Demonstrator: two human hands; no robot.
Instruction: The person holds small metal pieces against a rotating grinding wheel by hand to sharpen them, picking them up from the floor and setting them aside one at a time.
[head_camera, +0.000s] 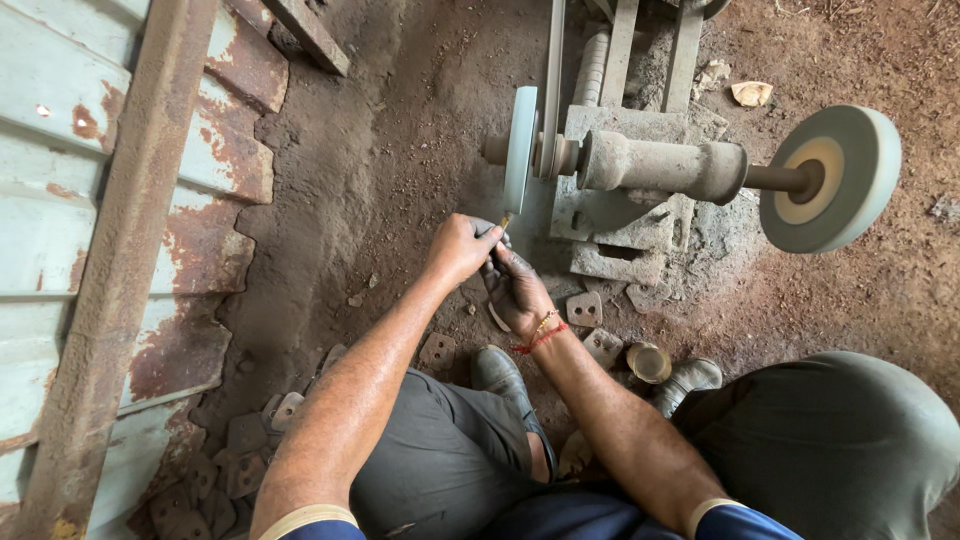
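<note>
Both my hands hold one small metal piece (505, 220) against the thin grey grinding wheel (520, 148) at the left end of the shaft. My left hand (462, 245) grips it from the left, fingers closed. My right hand (515, 290), dark with grime, with a red thread on its wrist, closes on it from below. A small yellow glow shows where the piece meets the wheel. Most of the piece is hidden by my fingers.
A thick round grinding stone (830, 178) sits at the shaft's right end, on a grimy metal stand (620, 215). Several flat metal blanks (585, 308) lie on the dirt floor by my shoe (500, 372). A rusty corrugated sheet (110, 250) fills the left.
</note>
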